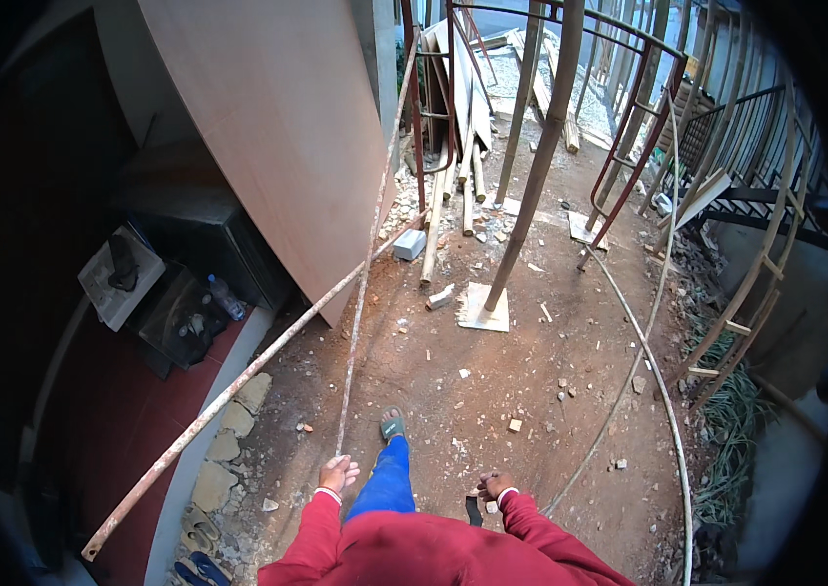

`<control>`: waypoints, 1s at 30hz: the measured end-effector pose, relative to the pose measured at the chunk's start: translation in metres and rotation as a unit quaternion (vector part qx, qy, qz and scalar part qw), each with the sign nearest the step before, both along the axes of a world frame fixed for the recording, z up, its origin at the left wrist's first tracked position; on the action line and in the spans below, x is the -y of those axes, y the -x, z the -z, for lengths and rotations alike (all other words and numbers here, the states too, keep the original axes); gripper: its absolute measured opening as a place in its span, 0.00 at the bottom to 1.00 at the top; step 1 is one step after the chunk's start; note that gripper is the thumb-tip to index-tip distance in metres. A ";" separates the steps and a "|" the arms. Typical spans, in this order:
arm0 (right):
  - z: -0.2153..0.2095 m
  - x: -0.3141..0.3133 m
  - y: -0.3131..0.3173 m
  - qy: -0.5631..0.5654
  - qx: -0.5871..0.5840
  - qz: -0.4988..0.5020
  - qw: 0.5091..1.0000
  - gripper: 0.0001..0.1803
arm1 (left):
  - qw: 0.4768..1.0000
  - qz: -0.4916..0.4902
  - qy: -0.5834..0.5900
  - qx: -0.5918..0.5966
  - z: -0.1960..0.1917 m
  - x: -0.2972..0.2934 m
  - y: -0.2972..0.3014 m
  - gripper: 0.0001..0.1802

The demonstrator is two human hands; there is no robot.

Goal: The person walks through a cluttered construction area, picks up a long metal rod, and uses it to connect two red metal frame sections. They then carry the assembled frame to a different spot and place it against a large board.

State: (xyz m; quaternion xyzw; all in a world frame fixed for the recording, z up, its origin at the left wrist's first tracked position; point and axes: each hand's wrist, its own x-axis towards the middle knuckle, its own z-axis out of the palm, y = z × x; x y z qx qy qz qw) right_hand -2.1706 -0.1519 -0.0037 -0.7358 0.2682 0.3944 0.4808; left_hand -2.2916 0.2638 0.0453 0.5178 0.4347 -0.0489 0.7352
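Observation:
My left hand (338,475) is held low in front of me, its fingers loosely bent and apart. Just beyond it ends a thin rusty rod (353,342), which seems to lie behind the hand rather than in its grip. My right hand (497,486) has its fingers curled inward, and whatever might be inside them is hidden. Below that hand a small black shape (474,511) shows, too little of it to name. A thicker metal pole (238,383) crosses the thin rod and slants to the lower left. My left foot, in a sandal (392,424), is forward on the dirt.
Red scaffold frames (629,161) and a wooden post (534,186) on a board (485,309) rise ahead. Crossed rods (644,342) lean at right. Bamboo poles (431,244), a grey block (409,245) and rubble lie about. A plywood sheet (282,127) leans at left.

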 end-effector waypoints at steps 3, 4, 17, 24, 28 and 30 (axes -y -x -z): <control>0.024 0.005 -0.020 0.020 -0.128 0.027 0.991 0.15 | 0.999 0.039 0.007 -0.005 -0.003 -0.022 -0.096 0.18; 0.026 0.008 -0.030 0.035 -0.159 -0.001 0.987 0.17 | 0.999 0.045 0.001 0.004 -0.006 -0.032 -0.131 0.19; 0.017 -0.066 -0.283 -0.042 -0.012 0.196 0.980 0.10 | 0.961 0.136 -0.105 0.216 -0.156 -0.101 -0.525 0.19; 0.066 -0.085 -0.472 0.121 0.051 -0.195 0.972 0.14 | 0.965 0.125 -0.127 0.190 -0.163 -0.097 -0.620 0.20; 0.046 -0.072 -0.610 0.001 -0.035 0.097 0.995 0.14 | 0.985 0.081 -0.083 0.129 -0.144 -0.082 -0.676 0.19; 0.023 -0.066 -0.675 0.005 -0.015 0.133 0.991 0.09 | 0.990 0.072 -0.069 0.102 -0.142 -0.073 -0.706 0.19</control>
